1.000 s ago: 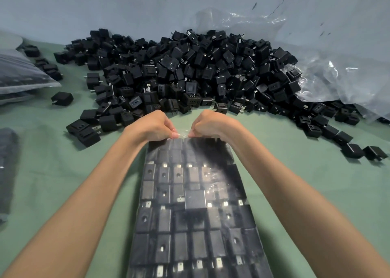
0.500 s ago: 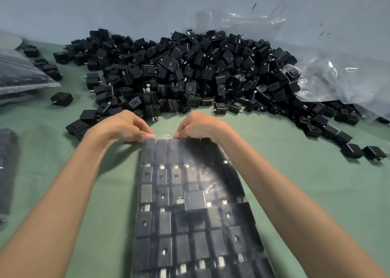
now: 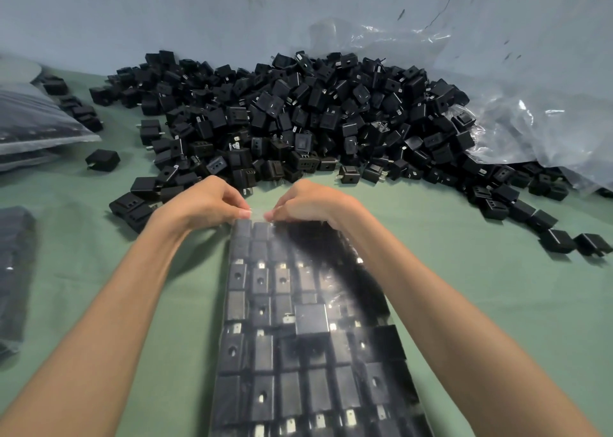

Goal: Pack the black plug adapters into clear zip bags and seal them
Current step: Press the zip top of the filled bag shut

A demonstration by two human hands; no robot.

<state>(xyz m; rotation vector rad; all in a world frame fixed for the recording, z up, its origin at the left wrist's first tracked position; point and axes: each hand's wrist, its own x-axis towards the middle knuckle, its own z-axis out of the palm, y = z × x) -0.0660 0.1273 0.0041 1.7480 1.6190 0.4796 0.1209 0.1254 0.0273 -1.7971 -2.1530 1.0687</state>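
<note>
The far edge of the clear zip bag (image 3: 298,320), lying filled with adapters on the green table (image 3: 481,287), is being pinched by the left hand (image 3: 202,204) and right hand (image 3: 311,204). Loose plug adapters (image 3: 298,121) are being kept piled just beyond.

I see a green-covered bench (image 3: 481,304) carrying a big heap of black plug adapters (image 3: 298,121) at the back, a clear zip bag (image 3: 298,353), full, in front, crumpled plastic (image 3: 530,131) right, more filled bags (image 3: 33,121) left.

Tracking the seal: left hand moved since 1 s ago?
Yes: left hand went left along the bag mouth, nearer the left edge of the pile.
</note>
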